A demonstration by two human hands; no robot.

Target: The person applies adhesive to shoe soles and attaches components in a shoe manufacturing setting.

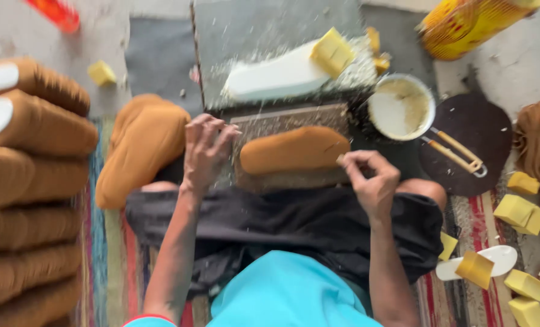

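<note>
Left hand (204,151) presses flat, fingers spread, on the wooden block (288,124) at frame centre, steadying it. Right hand (371,181) pinches the right tip of the tan sole piece (294,150) lying on that block. Stacked tan pieces (30,181) wait at left.

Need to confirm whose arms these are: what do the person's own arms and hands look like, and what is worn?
Both arms are bare to the upper arm. The left hand and right hand wear no gloves; no rings or watch show. A turquoise short-sleeved top has a red-edged left sleeve.
</note>
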